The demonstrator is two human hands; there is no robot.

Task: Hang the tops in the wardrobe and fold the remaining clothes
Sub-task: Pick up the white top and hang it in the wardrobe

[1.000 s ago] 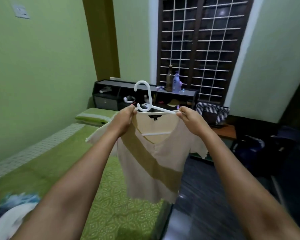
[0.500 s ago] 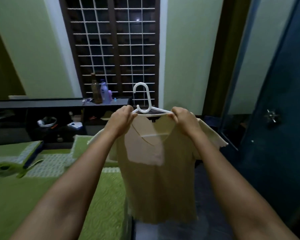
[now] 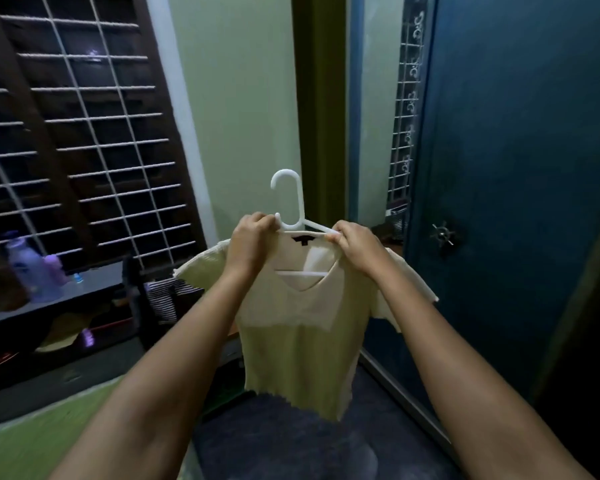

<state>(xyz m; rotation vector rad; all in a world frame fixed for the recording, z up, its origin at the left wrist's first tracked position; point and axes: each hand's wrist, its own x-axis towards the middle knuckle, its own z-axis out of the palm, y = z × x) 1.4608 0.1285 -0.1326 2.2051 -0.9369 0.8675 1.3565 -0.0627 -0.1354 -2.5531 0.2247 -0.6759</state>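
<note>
Cream top [image 3: 298,327] on white hanger [image 3: 293,216] held up w/ both hands, left grip [image 3: 252,242] & right grip [image 3: 355,245] each pinching a shoulder, blue wardrobe door [image 3: 520,168] just right.

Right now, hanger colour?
White plastic hanger, clearest in the head view, carrying a cream top.

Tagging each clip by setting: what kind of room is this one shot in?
Probably a bedroom at home: a green bedspread at lower left, a blue wardrobe door at right, a barred window, and toiletry bottles on a low dark shelf.
</note>
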